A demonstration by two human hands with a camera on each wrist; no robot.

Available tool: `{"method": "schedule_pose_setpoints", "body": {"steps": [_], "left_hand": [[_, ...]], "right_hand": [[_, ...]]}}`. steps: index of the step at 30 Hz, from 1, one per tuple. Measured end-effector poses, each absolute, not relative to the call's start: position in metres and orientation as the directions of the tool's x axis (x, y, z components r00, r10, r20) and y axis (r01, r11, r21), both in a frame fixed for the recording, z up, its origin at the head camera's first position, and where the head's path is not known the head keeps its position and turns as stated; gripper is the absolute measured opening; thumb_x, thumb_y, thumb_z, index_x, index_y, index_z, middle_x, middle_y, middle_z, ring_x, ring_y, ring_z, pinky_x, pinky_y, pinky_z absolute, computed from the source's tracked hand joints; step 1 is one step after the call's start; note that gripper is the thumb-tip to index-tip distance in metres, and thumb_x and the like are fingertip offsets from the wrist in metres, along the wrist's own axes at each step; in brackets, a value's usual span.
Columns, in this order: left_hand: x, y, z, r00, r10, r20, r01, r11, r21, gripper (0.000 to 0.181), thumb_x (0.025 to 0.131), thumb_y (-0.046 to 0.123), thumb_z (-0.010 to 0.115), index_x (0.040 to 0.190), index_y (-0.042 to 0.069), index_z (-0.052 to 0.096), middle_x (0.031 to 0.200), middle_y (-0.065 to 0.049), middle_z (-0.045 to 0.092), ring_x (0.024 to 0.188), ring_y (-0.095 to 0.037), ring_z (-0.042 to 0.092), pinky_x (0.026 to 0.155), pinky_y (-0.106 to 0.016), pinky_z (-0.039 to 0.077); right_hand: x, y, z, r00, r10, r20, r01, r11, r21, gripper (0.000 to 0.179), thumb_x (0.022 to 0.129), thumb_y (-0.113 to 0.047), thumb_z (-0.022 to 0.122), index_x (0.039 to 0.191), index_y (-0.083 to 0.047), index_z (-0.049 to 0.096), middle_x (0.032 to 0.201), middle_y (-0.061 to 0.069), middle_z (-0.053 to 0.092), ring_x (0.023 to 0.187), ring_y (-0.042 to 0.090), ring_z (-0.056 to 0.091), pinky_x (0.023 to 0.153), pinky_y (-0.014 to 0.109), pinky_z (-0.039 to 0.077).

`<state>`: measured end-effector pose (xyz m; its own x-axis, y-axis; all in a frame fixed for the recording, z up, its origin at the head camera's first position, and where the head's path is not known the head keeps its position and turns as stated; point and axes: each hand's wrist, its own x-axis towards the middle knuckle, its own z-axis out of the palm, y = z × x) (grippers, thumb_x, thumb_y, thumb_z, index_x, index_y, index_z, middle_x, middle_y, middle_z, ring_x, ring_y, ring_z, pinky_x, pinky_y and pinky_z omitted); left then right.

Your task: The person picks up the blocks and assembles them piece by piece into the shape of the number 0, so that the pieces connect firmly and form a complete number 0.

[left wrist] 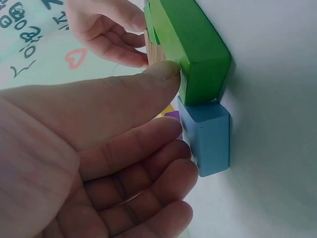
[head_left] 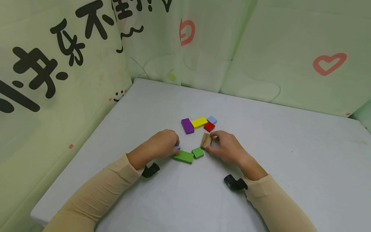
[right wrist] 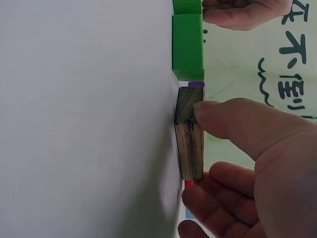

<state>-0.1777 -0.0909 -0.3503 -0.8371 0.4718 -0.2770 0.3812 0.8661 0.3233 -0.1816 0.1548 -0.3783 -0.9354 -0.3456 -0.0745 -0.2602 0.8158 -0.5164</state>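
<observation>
My left hand [head_left: 163, 143] bends over a small light-blue block [head_left: 177, 147], mostly hidden in the head view. In the left wrist view its thumb touches the long green block [left wrist: 198, 54], and its curled fingers lie against the blue block [left wrist: 213, 139]. With thumb and fingertips, my right hand [head_left: 227, 146] pinches a brown wood-grained block [head_left: 206, 141] by its two ends. The wooden block [right wrist: 190, 144] stands on its narrow side at the table surface. Between the long green block [head_left: 184, 157] and the wooden one lies a small green block [head_left: 198, 153].
Beyond the hands, a purple block [head_left: 187, 126], a yellow block [head_left: 199, 122], a red block [head_left: 209, 126] and another light-blue block [head_left: 212, 119] form a curved row. They lie on a white table [head_left: 275, 145]. Printed pale-green curtains [head_left: 261, 48] hang behind and at left.
</observation>
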Motion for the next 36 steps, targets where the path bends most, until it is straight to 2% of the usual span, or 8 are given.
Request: {"method": "schedule_pose_setpoints", "body": {"steps": [36], "left_hand": [[-0.1776,-0.0917,-0.3511,-0.843,0.469,-0.264,0.382,0.867,0.320,0.030,0.088,0.019,0.080,0.111,0.001,0.074,0.107,-0.007,0.069,0.099,-0.020,0.062,0.088,-0.034,0.053]], "right_hand": [[-0.1846,0.1508,-0.3801,-0.928,-0.363,-0.078,-0.275,0.813,-0.513,0.051,0.093,-0.024,0.071,0.132,0.005,0.058,0.119,0.019,0.064,0.109,0.033,0.059,0.096,0.049,0.049]]}}
